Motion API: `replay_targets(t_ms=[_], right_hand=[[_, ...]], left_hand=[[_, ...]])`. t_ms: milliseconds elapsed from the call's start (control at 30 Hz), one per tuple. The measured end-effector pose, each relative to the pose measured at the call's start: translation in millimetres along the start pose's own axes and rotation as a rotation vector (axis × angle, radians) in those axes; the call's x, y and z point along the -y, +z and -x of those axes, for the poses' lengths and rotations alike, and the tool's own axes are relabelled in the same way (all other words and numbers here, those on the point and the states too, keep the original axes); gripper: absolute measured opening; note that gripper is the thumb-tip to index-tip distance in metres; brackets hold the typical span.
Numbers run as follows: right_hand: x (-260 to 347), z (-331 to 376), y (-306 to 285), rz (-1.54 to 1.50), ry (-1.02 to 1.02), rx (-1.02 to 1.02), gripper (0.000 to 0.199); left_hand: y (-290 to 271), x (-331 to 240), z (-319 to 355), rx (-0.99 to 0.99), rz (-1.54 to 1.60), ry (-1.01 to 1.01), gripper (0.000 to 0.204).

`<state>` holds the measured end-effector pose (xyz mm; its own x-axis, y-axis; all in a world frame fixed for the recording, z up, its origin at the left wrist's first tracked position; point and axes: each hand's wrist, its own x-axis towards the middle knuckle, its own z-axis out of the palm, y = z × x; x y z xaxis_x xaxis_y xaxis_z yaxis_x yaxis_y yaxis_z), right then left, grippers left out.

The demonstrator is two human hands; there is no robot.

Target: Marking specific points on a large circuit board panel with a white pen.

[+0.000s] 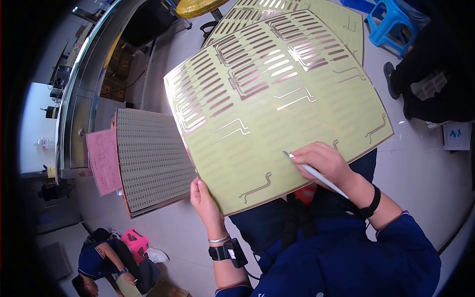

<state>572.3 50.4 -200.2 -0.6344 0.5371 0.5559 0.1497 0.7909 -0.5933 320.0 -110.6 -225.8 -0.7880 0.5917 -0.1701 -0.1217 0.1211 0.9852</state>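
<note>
A large yellow-green circuit board panel (232,161) with copper strips and traces lies tilted across my lap. At its lower left edge my left hand (206,203) grips it, thumb at the rim and the other fingers mostly hidden beneath. My right hand (329,161) pinches a slim craft knife (324,179) with a pale grey handle, held like a pen. Its small blade points left, at or just above the bare lower middle of the board; whether it touches I cannot tell. Beyond the far edge another similar panel (354,27) is partly covered.
To the left stands a stack of dark patterned boards (153,158) with a pink paper sheet (104,161) beside it. A metal workbench (81,119) runs along the left. A blue stool (388,24) and a person's legs (435,94) are at right. Another person (106,257) sits lower left.
</note>
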Motion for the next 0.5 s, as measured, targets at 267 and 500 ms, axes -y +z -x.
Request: replay_targets(t_ms=[267, 500], right_hand=[[-1.8, -0.1, 7.9, 0.006, 0.011, 0.039, 0.024], [-3.3, 1.6, 11.0, 0.031, 0.01, 0.034, 0.025]], left_hand=[[2.2, -0.9, 0.9, -0.023, -0.004, -0.003, 0.026], [2.7, -1.6, 0.6, -0.019, -0.004, -0.001, 0.027]])
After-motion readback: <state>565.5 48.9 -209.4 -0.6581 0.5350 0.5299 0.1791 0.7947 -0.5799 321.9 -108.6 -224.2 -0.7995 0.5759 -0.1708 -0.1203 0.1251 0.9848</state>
